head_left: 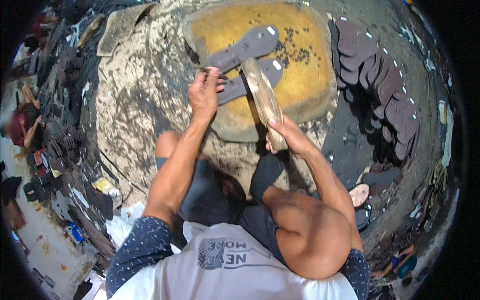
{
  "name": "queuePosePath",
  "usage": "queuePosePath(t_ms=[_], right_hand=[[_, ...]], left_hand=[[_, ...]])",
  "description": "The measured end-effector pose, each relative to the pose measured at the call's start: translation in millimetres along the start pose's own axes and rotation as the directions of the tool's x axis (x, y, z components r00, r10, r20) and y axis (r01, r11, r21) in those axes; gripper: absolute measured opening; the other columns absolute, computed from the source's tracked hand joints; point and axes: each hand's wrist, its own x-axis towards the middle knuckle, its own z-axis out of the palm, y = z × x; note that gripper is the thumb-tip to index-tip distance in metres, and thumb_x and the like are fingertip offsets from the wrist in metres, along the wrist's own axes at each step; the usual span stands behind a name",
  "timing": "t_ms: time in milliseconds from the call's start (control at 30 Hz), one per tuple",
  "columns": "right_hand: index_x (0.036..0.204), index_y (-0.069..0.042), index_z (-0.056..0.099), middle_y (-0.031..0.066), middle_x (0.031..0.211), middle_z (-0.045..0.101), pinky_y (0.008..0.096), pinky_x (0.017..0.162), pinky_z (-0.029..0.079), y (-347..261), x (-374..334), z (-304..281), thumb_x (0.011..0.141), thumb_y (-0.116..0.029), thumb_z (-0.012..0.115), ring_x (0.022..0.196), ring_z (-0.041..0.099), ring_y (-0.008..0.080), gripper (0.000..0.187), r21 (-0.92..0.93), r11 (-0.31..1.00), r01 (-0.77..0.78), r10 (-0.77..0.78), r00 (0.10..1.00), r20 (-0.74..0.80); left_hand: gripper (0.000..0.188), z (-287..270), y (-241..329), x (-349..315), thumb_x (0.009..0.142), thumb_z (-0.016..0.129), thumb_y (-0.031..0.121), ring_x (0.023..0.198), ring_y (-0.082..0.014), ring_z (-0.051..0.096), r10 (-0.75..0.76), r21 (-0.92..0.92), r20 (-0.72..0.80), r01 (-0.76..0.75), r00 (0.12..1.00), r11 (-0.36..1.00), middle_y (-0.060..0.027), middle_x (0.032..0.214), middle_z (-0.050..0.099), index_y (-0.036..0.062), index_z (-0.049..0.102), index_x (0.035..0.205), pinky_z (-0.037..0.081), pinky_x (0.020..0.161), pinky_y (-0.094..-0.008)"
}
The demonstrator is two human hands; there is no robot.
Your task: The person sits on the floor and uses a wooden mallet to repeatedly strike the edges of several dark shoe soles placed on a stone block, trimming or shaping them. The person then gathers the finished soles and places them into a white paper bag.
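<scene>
In the head view, the right hand [285, 134] is gripping a wooden stick [259, 90] over two grey soles [245, 47] lying on a yellow slab [215, 27]. Apart from it, the left hand [204, 97] is pinching a small, unclear dark thing [198, 68] beside the soles' left ends.

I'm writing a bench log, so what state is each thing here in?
Upper grey sole: lying flat.
Lower grey sole: lying flat, partly hidden.
Wooden piece: held across that sole.
Right hand: closed around its near end.
Left hand: closed on a thin dark object, kind unclear.
Yellow-topped block: under both soles, strewn with small dark bits.
Dark soles at right: overlapping, curved row.
</scene>
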Motion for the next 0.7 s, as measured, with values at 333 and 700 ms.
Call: queuePosePath(t_ms=[333,700], right_hand=[[0.130,-0.005,0.045,0.0093,0.085,0.064,0.0322,0.053,0.057,-0.2,-14.3,10.4,0.102,-0.047,0.058,0.067,0.070,0.0198,0.052,0.002,0.999,0.032,-0.032,0.999,0.011],[0.129,0.002,0.050,0.0152,0.113,0.063,0.0361,0.087,0.053,-76.0,-90.6,44.1,0.099,-0.039,0.062,0.096,0.066,0.0216,0.053,-0.458,0.258,0.851,-0.961,0.274,-0.034]], left_hand=[[0.027,-6.4,0.6,-15.0,0.101,0.065,0.024,0.076,-0.0196,0.075,0.114,0.369,0.274,-0.213,0.955,0.904,-0.0144,0.082,0.074,-0.0015,0.071,0.103,0.055,0.066,-0.0327],[0.016,-7.6,-7.3,-16.9,0.092,0.073,0.017,0.090,-0.0327,0.067,0.537,0.417,0.410,-0.675,0.737,0.608,-0.0140,0.096,0.070,0.0022,0.071,0.099,0.055,0.076,-0.0421]])
